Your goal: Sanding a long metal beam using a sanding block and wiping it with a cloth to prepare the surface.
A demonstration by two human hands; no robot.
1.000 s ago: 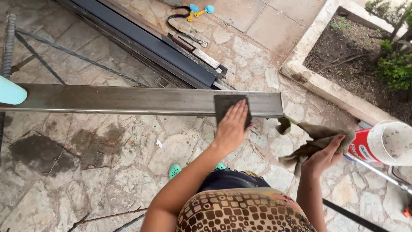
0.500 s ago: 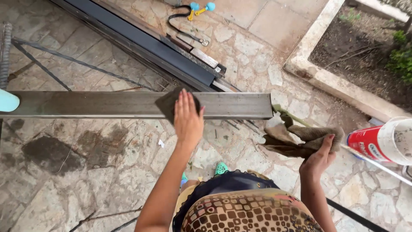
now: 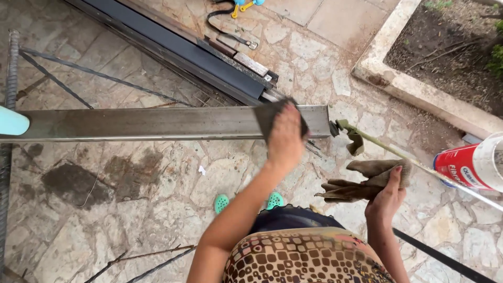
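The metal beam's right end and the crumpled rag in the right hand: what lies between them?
In the head view, a green-tipped rod crosses that stretch over bare stone paving.

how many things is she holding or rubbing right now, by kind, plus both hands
hands: 2, left hand and right hand
dark sanding pad: 1
long grey metal beam: 1
brown rag: 1
total: 5
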